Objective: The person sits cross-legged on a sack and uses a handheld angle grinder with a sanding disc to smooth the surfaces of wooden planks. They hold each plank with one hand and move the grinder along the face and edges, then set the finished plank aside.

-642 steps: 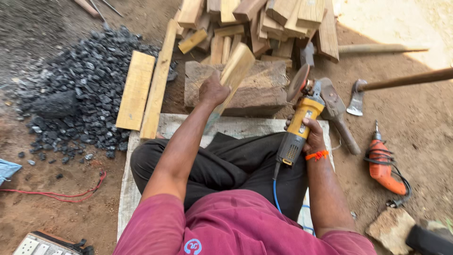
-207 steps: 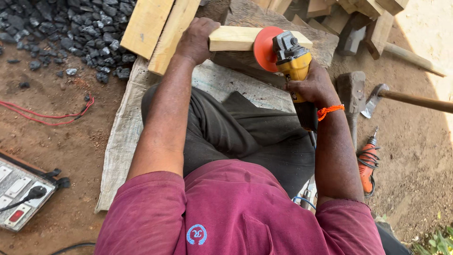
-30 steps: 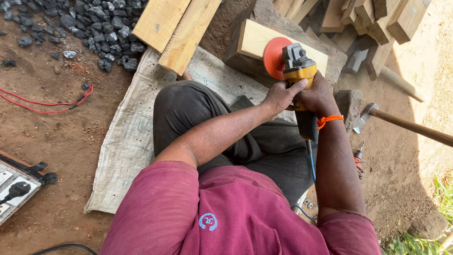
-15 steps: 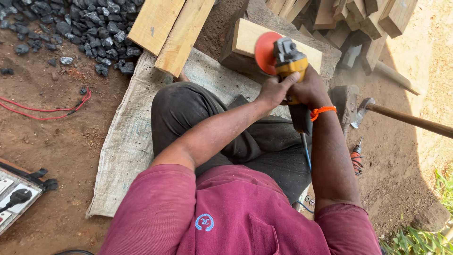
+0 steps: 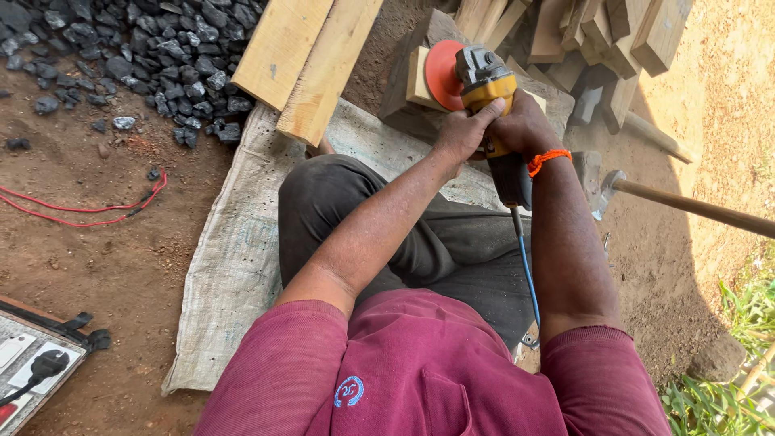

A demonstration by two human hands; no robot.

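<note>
Nearest the camera, a maroon shirt point(image 5: 420, 371) and dark trousers point(image 5: 452, 242) belong to a seated person, legs folded on a pale woven sack point(image 5: 234, 266) spread over bare earth; at lower left lies a switchboard point(image 5: 32, 367) with a black plug, and a red wire point(image 5: 81, 208) trails across the dirt beside it. Both forearms reach forward to a yellow grinder point(image 5: 488, 101); the left hand point(image 5: 462, 133) has its fingers closed round the front of the body, just behind the head, and the right hand point(image 5: 525, 125), marked by an orange wristband point(image 5: 549, 157), has its fingers wrapped round the dark rear grip, from which a blue cord point(image 5: 526, 266) runs back toward the lap. Compared with half a second earlier, the grip is unchanged, but the orange disc point(image 5: 444, 74) now stands over the left end of the pale wood block point(image 5: 418, 79) rather than nearer its middle; judged from this, the sanding pass has travelled along the block and reached its edge. That block rests on a larger, darker timber point(image 5: 412, 113) at the sack's far border. Right of the arms, a long-handled hammer point(image 5: 686, 206) lies on the ground. Beyond, two planks point(image 5: 307, 56) lean at upper left beside a heap of dark stones point(image 5: 137, 48); stacked offcuts point(image 5: 613, 32) fill the upper right.
</note>
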